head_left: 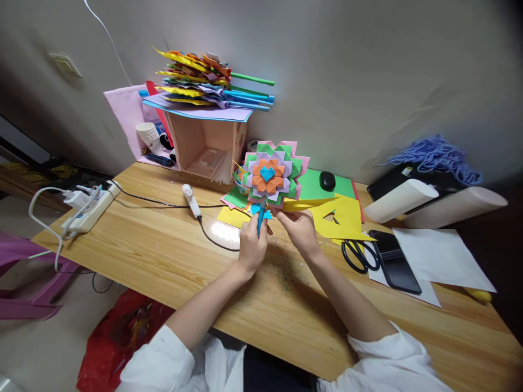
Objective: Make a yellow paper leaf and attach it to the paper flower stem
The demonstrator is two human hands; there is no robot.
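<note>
A layered paper flower (267, 173) in pink, green, lilac and orange, with a blue heart-like centre, stands upright above the wooden table. Its rolled blue paper stem (261, 216) is gripped in my left hand (252, 245), fingers closed round it. My right hand (301, 228) is closed just below the flower's right side, thumb and fingers pinching a yellow folded paper piece (312, 203) that points right. Whether that piece is joined to the stem is hidden. Yellow paper with a cut-out (345, 219) and green sheets (306, 185) lie behind my right hand.
Black-handled scissors (359, 256) and a phone (396, 261) lie on the right, near white paper rolls (402, 200). A white glue gun (190, 201) with a black cord is at left, beyond it a power strip (92, 207). Finished paper flowers (200, 81) are stacked on a box (241, 144).
</note>
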